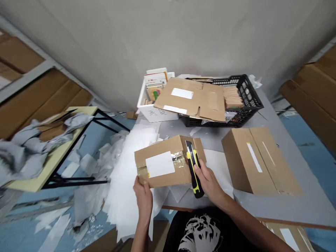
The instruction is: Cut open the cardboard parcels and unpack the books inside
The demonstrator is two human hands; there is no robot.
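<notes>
A small cardboard box [162, 155] with a white label and clear tape lies on the grey table [288, 206] in front of me. My left hand [143, 194] grips its near left corner, fingers closed. My right hand [208, 180] is closed around a yellow and black utility knife [193, 168]. The knife's blade end rests on the taped right end of the box.
A bigger taped cardboard box [258, 161] stands to the right. Behind are a flattened carton [191, 99] over a black crate [244, 101] and a white bin [154, 101] of books. White paper sheets [126, 182] spill off the table's left edge. A yellow side table [49, 161] holds grey wrapping.
</notes>
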